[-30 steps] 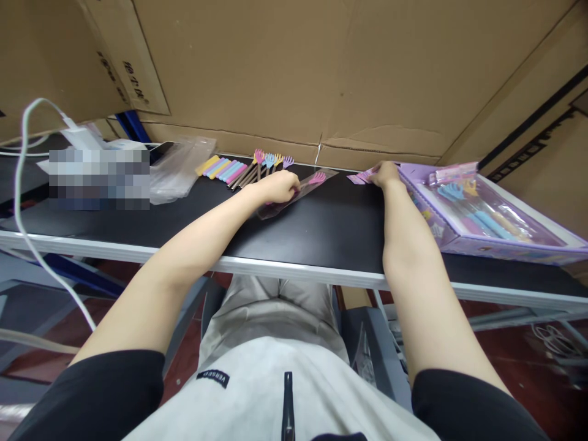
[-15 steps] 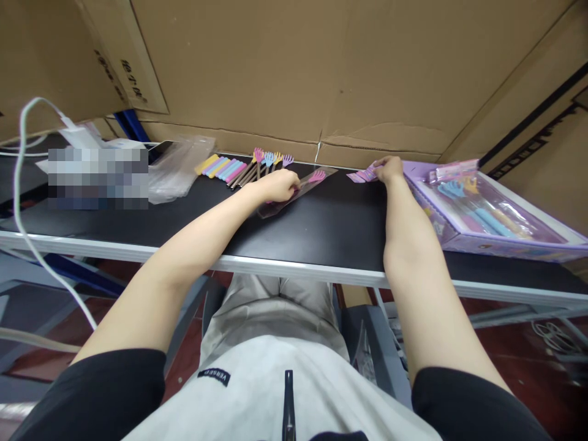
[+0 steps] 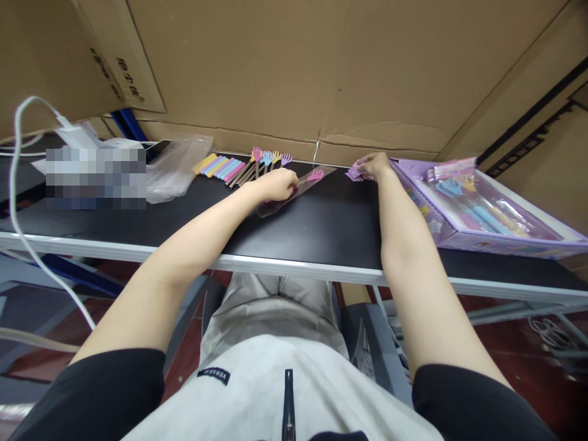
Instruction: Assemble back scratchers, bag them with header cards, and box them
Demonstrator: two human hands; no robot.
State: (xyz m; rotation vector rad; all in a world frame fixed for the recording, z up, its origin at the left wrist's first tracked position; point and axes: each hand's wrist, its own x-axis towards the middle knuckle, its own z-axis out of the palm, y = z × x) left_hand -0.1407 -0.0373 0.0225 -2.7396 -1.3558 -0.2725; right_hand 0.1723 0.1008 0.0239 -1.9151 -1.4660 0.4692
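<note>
My left hand (image 3: 276, 183) rests closed on a clear plastic sleeve (image 3: 294, 193) that lies on the black table (image 3: 321, 226); a pink hand-shaped scratcher (image 3: 316, 176) is inside the sleeve. My right hand (image 3: 375, 165) is closed on small pink and purple cards (image 3: 354, 173) near the table's far edge. A row of several coloured hand-shaped scratchers (image 3: 248, 168) lies just beyond my left hand.
A purple display box (image 3: 478, 211) with packed scratchers stands at the right. A pile of clear bags (image 3: 177, 165) lies at the left, next to a white charger and cable (image 3: 27, 177). Cardboard sheets (image 3: 294, 73) wall off the back.
My right hand has shifted a little to the left with the pink cards, away from the purple box. My left hand stays on the sleeve.
</note>
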